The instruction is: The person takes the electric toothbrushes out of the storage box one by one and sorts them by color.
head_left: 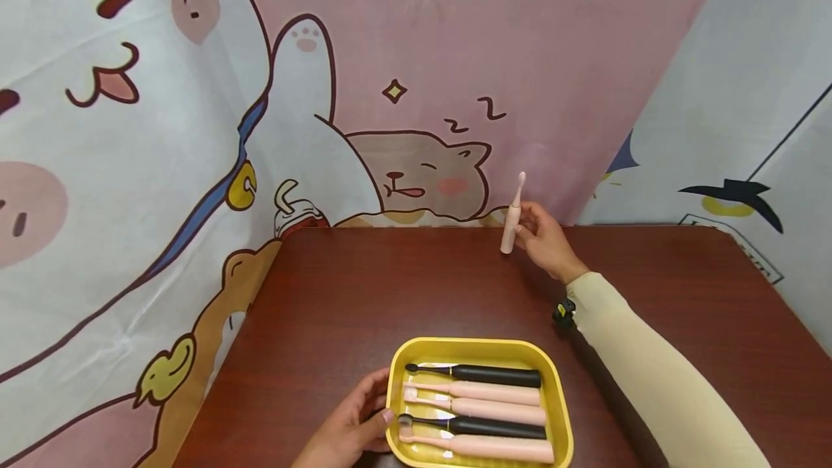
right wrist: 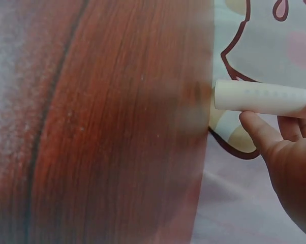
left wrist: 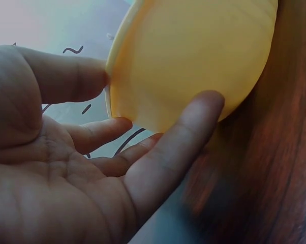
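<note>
Near the table's back edge my right hand [head_left: 546,240] holds a pale pink electric toothbrush [head_left: 511,226] nearly upright, head up. The fingers and thumb pinch its handle; in the right wrist view the lower end of the handle [right wrist: 254,96] shows, while its brush head is out of that frame. At the front, my left hand [head_left: 354,421] touches the left end of a yellow tray [head_left: 481,344], its fingers [left wrist: 186,137] fairly straight against the outer wall. Black toothbrushes [head_left: 497,375] and pink toothbrushes [head_left: 500,448] lie side by side in the tray, heads to the left.
The tray stands on a dark red-brown wooden table [head_left: 364,295]. Behind and beside the table hangs a cloth [head_left: 559,56] printed with cartoon animals. A small dark device [head_left: 564,313] sits on the right wrist, by the pale sleeve [head_left: 650,367].
</note>
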Action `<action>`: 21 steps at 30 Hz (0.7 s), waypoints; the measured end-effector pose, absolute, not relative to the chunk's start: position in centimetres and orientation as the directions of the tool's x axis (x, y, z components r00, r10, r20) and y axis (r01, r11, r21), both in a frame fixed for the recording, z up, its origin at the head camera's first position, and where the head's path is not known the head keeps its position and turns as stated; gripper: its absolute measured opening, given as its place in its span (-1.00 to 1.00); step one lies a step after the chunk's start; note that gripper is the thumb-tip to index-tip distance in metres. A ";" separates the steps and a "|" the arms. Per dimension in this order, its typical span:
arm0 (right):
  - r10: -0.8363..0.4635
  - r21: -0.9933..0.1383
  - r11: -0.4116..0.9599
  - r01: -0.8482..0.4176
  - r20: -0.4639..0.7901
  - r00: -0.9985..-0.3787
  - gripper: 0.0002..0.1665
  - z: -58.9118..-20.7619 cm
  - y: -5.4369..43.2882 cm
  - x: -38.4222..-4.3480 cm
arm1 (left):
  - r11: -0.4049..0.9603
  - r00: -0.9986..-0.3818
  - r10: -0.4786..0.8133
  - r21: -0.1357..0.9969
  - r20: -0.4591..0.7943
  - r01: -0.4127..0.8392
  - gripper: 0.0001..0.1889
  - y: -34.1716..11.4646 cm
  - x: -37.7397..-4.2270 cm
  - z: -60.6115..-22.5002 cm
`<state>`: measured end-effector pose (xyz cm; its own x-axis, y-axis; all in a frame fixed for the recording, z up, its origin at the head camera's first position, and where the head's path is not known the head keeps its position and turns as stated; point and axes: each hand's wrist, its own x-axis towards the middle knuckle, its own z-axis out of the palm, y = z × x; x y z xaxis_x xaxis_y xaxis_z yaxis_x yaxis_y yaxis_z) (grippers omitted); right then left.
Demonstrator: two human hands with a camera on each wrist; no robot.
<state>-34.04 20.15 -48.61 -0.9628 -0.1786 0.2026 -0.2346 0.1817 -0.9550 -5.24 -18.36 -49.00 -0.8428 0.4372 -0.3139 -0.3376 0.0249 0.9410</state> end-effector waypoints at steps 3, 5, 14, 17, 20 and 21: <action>-0.167 -0.955 0.188 -0.231 0.201 -0.965 -0.54 -49.0 20.0 -34.6 | 0.023 -0.845 0.435 0.942 -0.310 -0.334 -0.30 -18.4 -5.2 -49.1; -0.158 -0.953 0.201 -0.228 0.199 -0.967 -0.54 -49.3 19.9 -34.8 | 0.025 -0.846 0.436 0.944 -0.306 -0.328 -0.30 -18.4 -5.2 -49.1; -0.130 -0.950 0.218 -0.225 0.200 -0.971 -0.53 -49.9 19.7 -35.4 | 0.018 -0.850 0.438 0.948 -0.293 -0.318 -0.31 -18.4 -5.1 -49.0; -0.133 -0.953 0.203 -0.224 0.200 -0.971 -0.53 -49.8 19.6 -35.5 | 0.014 -0.852 0.431 0.947 -0.297 -0.322 -0.31 -18.3 -5.0 -49.0; -0.136 -0.953 0.192 -0.234 0.210 -0.968 -0.54 -49.8 19.5 -35.5 | 0.012 -0.853 0.427 0.945 -0.301 -0.328 -0.32 -18.3 -5.0 -49.0; -0.135 -0.954 0.189 -0.234 0.211 -0.968 -0.54 -49.7 19.5 -35.4 | 0.011 -0.853 0.427 0.945 -0.301 -0.328 -0.32 -18.3 -5.0 -49.0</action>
